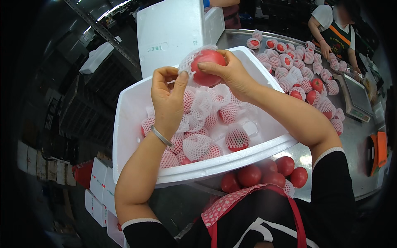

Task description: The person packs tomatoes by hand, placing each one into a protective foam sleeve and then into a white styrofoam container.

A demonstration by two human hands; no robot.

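My right hand (232, 73) grips a bare-sided red tomato (208, 66) above a white foam box. A white foam net sleeve (187, 63) covers the tomato's left side, and my left hand (170, 93) pinches the sleeve's edge between thumb and fingers. Below both hands is the open polystyrene box (223, 155), holding several tomatoes in foam nets (237, 138) and some loose, crumpled nets (197, 145). Unwrapped tomatoes (249, 175) lie on the metal table between the box and my apron.
Many net-wrapped tomatoes (285, 62) cover the metal table (350, 148) at the right, beside a weighing scale (358, 96). A co-worker (332, 34) stands beyond. An upright foam lid or box (170, 34) is behind; white cartons (99, 183) are stacked at lower left.
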